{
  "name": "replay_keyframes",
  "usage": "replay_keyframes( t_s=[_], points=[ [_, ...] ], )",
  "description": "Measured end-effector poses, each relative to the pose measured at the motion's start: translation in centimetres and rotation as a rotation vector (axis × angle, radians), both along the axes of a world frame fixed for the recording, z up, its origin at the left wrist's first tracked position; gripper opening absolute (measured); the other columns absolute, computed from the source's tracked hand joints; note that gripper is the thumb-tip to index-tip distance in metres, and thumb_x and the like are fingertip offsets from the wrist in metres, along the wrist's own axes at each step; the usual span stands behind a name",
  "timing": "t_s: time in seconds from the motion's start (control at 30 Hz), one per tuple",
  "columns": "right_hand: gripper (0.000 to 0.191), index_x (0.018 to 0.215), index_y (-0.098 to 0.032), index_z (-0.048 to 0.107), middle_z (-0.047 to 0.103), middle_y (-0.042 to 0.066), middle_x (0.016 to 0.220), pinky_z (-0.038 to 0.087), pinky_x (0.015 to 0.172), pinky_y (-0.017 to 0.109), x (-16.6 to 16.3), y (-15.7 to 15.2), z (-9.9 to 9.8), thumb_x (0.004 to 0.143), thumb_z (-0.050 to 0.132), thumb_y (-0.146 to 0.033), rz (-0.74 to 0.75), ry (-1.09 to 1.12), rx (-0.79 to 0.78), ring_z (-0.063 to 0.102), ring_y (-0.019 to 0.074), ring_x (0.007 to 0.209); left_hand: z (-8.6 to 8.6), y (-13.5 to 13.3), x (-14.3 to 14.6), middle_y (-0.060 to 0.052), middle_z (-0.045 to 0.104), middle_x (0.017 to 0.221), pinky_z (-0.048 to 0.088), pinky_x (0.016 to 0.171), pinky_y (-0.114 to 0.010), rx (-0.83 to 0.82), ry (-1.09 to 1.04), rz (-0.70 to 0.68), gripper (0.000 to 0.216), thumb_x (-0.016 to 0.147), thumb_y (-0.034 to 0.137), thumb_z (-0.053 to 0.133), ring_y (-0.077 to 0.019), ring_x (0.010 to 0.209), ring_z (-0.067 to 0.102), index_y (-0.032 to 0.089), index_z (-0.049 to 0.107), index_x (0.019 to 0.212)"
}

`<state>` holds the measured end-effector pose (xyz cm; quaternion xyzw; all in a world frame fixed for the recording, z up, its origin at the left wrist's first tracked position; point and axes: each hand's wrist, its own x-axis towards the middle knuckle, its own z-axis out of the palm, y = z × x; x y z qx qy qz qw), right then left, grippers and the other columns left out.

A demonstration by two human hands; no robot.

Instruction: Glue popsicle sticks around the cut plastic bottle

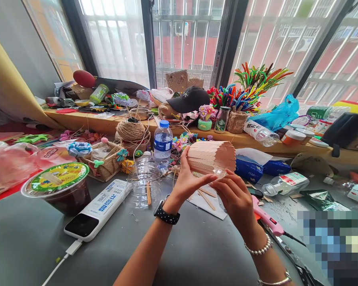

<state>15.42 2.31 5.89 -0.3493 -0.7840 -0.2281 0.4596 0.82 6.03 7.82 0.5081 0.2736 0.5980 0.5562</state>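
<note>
My left hand (187, 180) grips a round holder clad in wooden craft sticks (212, 158), lifted on its side above the grey table (30, 246). The thumb lies along its lower edge. My right hand (235, 198) is just below the holder, fingers curled toward its underside; a small clear or pale piece seems pinched at the fingertips. A black watch sits on the left wrist, bead bracelets on the right. Loose craft sticks (207, 197) lie on white paper beneath the hands.
A pink glue gun (267, 219) lies right of my right hand. A cut clear bottle (145, 180), water bottle (162, 145), white power bank (100, 208), lidded cup (59, 186), twine ball (133, 131) and basket stand left. The wooden ledge (250, 140) holds pipe cleaners, a cap, jars.
</note>
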Motion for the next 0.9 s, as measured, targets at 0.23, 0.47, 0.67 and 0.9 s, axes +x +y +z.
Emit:
replay_keyframes(
  t_s=[0.23,0.47,0.67,0.9],
  points=[
    [0.018,0.088,-0.018,0.056,0.062,0.000,0.072,0.044,0.090,0.043,-0.1,-0.4,0.3,0.072,0.056,-0.009,-0.067,-0.080,0.101,0.052,0.0139,0.075,-0.3,0.3,0.0,-0.009,0.027,0.136,0.019,0.104,-0.041,0.161,0.043,0.009,0.096,0.053,0.026,0.076,-0.0295,0.125,0.023,0.025,0.019,0.130],
    [0.019,0.091,-0.020,0.058,0.064,-0.001,0.073,0.037,0.094,0.043,-0.6,-1.8,1.7,0.075,0.055,-0.011,-0.185,-0.095,0.193,0.053,0.0127,0.076,-0.7,-0.1,0.9,-0.011,0.034,0.129,0.033,0.095,-0.043,0.076,-0.219,-0.174,0.096,0.052,0.043,0.074,-0.0312,0.117,0.037,0.028,0.019,0.129],
    [0.024,0.097,-0.019,0.058,0.064,0.001,0.077,0.033,0.099,0.041,-0.9,-2.6,2.4,0.078,0.048,-0.009,-0.171,-0.095,0.197,0.054,0.0131,0.080,-1.1,-0.8,2.0,-0.011,0.041,0.125,0.034,0.092,-0.046,0.003,-0.369,-0.309,0.073,0.060,0.054,0.063,-0.0324,0.116,0.039,0.022,0.037,0.120],
    [0.026,0.100,-0.022,0.056,0.063,0.000,0.080,0.033,0.100,0.041,-1.0,-2.7,2.5,0.080,0.045,-0.010,-0.168,-0.076,0.188,0.054,0.0132,0.082,-1.3,-1.0,2.7,-0.011,0.045,0.124,0.034,0.091,-0.048,-0.035,-0.372,-0.311,0.077,0.059,0.061,0.058,-0.0329,0.114,0.040,0.024,0.036,0.123]
  ],
)
